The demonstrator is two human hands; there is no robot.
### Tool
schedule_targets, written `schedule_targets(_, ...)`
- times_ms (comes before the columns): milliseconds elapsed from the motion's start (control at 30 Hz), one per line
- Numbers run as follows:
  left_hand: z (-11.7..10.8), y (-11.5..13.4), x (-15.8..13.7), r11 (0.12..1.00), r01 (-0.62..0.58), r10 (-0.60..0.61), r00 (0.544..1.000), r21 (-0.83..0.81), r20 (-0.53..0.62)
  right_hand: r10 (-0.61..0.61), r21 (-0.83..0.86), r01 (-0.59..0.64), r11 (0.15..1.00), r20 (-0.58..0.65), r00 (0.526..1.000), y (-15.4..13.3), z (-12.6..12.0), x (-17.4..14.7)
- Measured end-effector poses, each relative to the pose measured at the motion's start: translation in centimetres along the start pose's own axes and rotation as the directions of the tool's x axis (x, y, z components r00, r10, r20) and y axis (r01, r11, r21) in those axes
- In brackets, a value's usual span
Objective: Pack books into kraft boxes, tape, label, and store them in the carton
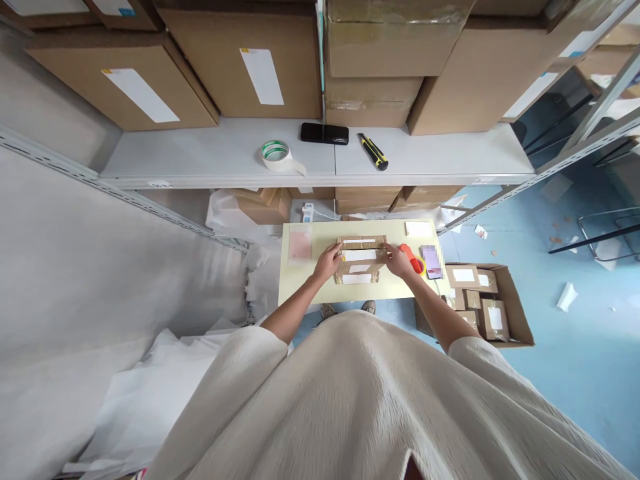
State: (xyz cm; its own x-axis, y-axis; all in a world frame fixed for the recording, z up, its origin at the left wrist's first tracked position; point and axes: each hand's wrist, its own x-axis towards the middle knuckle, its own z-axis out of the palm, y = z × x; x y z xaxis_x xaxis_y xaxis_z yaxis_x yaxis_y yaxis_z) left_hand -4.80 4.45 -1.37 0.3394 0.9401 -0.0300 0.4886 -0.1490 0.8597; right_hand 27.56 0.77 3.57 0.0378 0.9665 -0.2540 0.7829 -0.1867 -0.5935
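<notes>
Small cardboard boxes [360, 269], several in a row with white labels, lie on the pale yellow table [305, 287]. My left hand [327, 263] has its fingers closed on the left end of a labelled box near the back of the row. At the right end of that box, my right hand [399, 260] grips with bent fingers. Just right of my right hand is a red tape dispenser [407, 253] with a yellow roll [423, 267]. Beside it lies a phone [431, 261] with a lit, partly blurred screen.
Above the table, a grey shelf [210, 150] holds a tape roll [276, 155], a black phone [324, 133], a yellow-black cutter [373, 151] and large cartons [270, 73]. An open carton [517, 300] of small boxes stands on the right. White sheets [145, 400] lie at left.
</notes>
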Motion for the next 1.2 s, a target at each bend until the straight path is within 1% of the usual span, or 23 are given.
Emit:
schedule_targets(100, 0.1, -0.8, -0.3, 0.999, 0.043, -0.043, 0.999, 0.013, -0.002, 0.035, 0.023, -0.036, 0.999, 0.041, 0.999, -0.1, 1.0, -0.1)
schedule_targets(233, 0.1, -1.2, -0.5, 0.991, 0.117, -0.115, 0.992, 0.059, -0.046, -0.014, 0.098, 0.009, 0.995, 0.053, 0.998, 0.0, 1.8, -0.1)
schedule_targets(333, 0.1, -1.0, -0.8, 0.988, 0.127, -0.124, 0.991, 0.082, -0.042, -0.029, 0.139, 0.022, 0.990, 0.046, 0.999, 0.2, 2.2, -0.2)
schedule_targets(400, 0.2, -0.5, -1.0, 0.983, 0.119, -0.110, 0.992, 0.142, -0.067, -0.037, 0.159, 0.031, 0.987, 0.033, 0.999, 0.3, 2.4, -0.3)
schedule_targets(467, 0.3, 0.3, -1.2, 0.970, 0.070, -0.051, 0.995, 0.233, -0.088, -0.047, 0.170, 0.043, 0.984, 0.017, 0.999, 0.5, 2.5, -0.3)
schedule_targets(500, 0.5, 0.8, -1.2, 0.962, 0.024, -0.005, 0.997, 0.273, -0.072, -0.054, 0.176, 0.051, 0.983, 0.012, 0.998, 0.6, 2.6, -0.2)
schedule_targets(533, 0.7, 1.3, -1.2, 0.953, -0.032, 0.044, 0.998, 0.301, -0.033, -0.061, 0.183, 0.059, 0.981, 0.009, 0.998, 0.7, 2.8, -0.1)
schedule_targets(600, 1.3, 2.2, -1.1, 0.938, -0.140, 0.119, 0.989, 0.316, 0.084, -0.075, 0.196, 0.073, 0.978, 0.003, 0.997, 1.0, 3.1, 0.2)
schedule_targets(667, 1.9, 2.8, -1.0, 0.929, -0.202, 0.153, 0.973, 0.310, 0.175, -0.086, 0.205, 0.086, 0.975, -0.008, 0.996, 1.3, 3.3, 0.4)
schedule_targets(700, 2.1, 2.9, -1.0, 0.926, -0.215, 0.159, 0.967, 0.310, 0.198, -0.094, 0.206, 0.095, 0.974, -0.017, 0.995, 1.5, 3.4, 0.5)
schedule_targets(767, 2.4, 2.9, -1.0, 0.923, -0.217, 0.156, 0.966, 0.317, 0.207, -0.102, 0.212, 0.107, 0.971, -0.038, 0.994, 1.9, 3.4, 0.4)
schedule_targets(833, 2.5, 2.8, -0.9, 0.921, -0.208, 0.146, 0.968, 0.331, 0.203, -0.052, 0.205, 0.064, 0.977, -0.063, 0.997, 2.7, 3.1, 0.1)
schedule_targets(900, 2.4, 2.7, -0.9, 0.920, -0.196, 0.131, 0.970, 0.340, 0.205, 0.068, 0.156, -0.053, 0.986, -0.096, 0.993, 4.1, 2.7, -0.5)
schedule_targets(1000, 2.5, 2.9, -0.8, 0.922, -0.165, 0.099, 0.975, 0.349, 0.200, 0.245, 0.064, -0.237, 0.969, -0.166, 0.955, 7.3, 2.1, -1.4)
schedule_targets(1100, 2.7, 3.3, -1.0, 0.917, -0.143, 0.075, 0.979, 0.373, 0.190, 0.294, 0.035, -0.293, 0.955, -0.187, 0.937, 10.6, 2.1, -1.8)
schedule_targets(1200, 2.9, 3.7, -1.2, 0.897, -0.140, 0.067, 0.980, 0.420, 0.185, 0.337, -0.019, -0.344, 0.939, -0.156, 0.928, 12.5, 2.7, -1.7)
